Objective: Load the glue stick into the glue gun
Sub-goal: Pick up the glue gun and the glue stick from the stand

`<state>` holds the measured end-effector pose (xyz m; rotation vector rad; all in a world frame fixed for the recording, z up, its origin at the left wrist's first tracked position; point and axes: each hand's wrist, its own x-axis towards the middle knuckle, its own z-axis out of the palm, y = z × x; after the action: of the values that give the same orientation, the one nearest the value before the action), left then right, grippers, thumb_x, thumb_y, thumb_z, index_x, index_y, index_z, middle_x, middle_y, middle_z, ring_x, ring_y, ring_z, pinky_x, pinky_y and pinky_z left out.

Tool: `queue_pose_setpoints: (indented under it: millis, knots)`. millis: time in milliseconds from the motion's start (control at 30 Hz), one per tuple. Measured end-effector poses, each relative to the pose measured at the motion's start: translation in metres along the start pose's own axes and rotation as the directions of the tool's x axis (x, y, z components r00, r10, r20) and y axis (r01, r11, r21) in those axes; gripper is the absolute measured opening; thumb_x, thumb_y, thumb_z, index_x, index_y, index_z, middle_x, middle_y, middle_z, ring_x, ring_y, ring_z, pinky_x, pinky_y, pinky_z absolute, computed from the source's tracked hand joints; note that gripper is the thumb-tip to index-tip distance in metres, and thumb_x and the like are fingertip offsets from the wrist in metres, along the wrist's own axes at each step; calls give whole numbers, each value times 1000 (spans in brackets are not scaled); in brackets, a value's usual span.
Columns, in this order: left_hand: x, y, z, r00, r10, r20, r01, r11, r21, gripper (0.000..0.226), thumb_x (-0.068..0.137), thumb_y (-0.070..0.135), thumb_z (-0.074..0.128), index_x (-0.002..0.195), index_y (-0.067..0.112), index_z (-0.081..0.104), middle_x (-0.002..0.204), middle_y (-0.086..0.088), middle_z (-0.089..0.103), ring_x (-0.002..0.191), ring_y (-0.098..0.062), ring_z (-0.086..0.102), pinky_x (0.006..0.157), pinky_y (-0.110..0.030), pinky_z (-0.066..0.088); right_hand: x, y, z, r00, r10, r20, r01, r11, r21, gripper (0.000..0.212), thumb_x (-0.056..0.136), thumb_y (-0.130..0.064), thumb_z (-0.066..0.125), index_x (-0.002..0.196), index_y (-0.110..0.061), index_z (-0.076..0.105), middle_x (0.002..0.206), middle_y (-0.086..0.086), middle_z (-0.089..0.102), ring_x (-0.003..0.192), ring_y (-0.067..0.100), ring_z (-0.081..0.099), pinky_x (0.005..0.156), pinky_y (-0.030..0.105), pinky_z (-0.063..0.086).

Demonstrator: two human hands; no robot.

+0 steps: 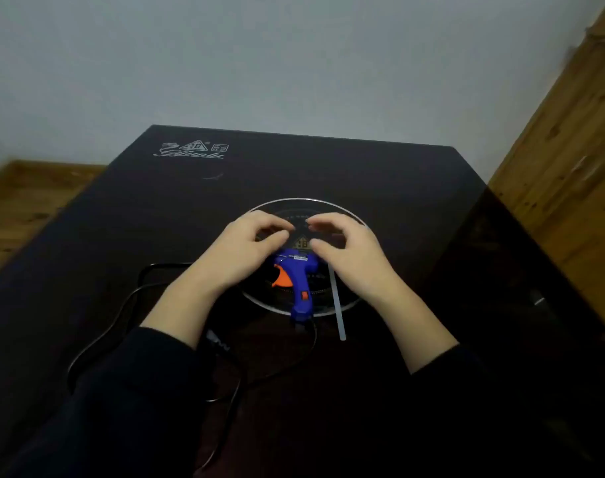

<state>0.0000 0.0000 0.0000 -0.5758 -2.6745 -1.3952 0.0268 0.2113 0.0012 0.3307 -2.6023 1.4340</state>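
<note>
Glue stick [336,298], pale and translucent, lies flat on the black glass worktop [380,188] just right of centre frame, beside the blue glue gun [299,281]. That gun lies on its side inside a silver ring [304,200], orange trigger [281,277] toward the left, its black cord [121,305] looping off to the lower left. Both hands hover above the gun's barrel: left hand [249,250] and right hand [349,251], fingers loosely curled and parted, gripping nothing.
</note>
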Motion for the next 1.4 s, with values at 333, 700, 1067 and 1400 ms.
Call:
queue_pose_setpoints:
  millis: [333, 700, 1067, 1400]
  knots:
    - [-2, -5, -15, 981, -43, 190, -3, 972, 233, 20, 88, 35, 71, 108, 37, 72, 102, 11, 59, 100, -8, 56, 97, -45, 44, -2, 3, 4, 990, -4, 142, 38, 971, -237, 29, 93, -37, 72, 121, -29, 73, 113, -8, 64, 117, 15, 59, 109, 48, 45]
    - [-2, -1, -16, 969, -213, 128, 199, 973, 114, 10, 85, 32, 80, 93, 29, 76, 91, 7, 76, 88, -8, 70, 83, -28, 53, -2, 0, 5, 993, 42, 109, -13, 966, -257, 23, 95, -40, 71, 117, -32, 73, 108, -10, 63, 114, 14, 60, 106, 47, 48]
    - [-2, 14, -15, 981, -155, -119, 143, 984, -107, 18, 81, 16, 83, 99, 21, 79, 85, 7, 77, 73, 3, 67, 75, -14, 50, 0, -4, 5, 989, 133, -56, -121, 977, 176, 26, 95, -25, 74, 120, -26, 68, 103, -3, 77, 100, 5, 73, 90, 26, 54]
    - [-2, 26, -13, 946, -178, -271, 84, 942, -324, 25, 72, 14, 90, 94, 21, 82, 87, 3, 81, 81, -7, 74, 81, -25, 58, -1, -13, 3, 973, 225, 46, -207, 772, 601, 29, 99, -18, 72, 126, -8, 64, 106, 13, 82, 91, 27, 81, 76, 39, 65]
